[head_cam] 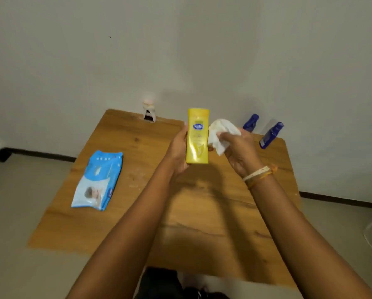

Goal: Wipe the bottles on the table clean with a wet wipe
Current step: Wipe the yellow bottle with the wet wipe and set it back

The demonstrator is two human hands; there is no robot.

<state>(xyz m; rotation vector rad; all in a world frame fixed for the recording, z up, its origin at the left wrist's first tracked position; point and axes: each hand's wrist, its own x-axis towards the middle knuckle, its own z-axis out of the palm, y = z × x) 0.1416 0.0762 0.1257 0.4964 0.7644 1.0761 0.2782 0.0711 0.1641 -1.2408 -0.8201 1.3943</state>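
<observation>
Presently, left hand (177, 147): grips yellow lotion bottle (197, 136) upright above wooden table (137, 212).
Right hand (241, 152): clutches crumpled wet wipe (221, 134), touching bottle's side.
Blue bottles (271, 135): table's far right.

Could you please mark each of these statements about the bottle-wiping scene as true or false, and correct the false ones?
1. The left hand holds the yellow bottle upright above the table. True.
2. The right hand is empty. False: it grips a crumpled white wet wipe just beside the bottle.
3. Two blue bottles stand at the table's far right edge. True.
4. The wet wipe pack lies on the right side of the table. False: it lies on the left side.
5. A small white bottle lies on its side next to the blue bottles. False: it stands at the far left edge, near the wall.
</observation>
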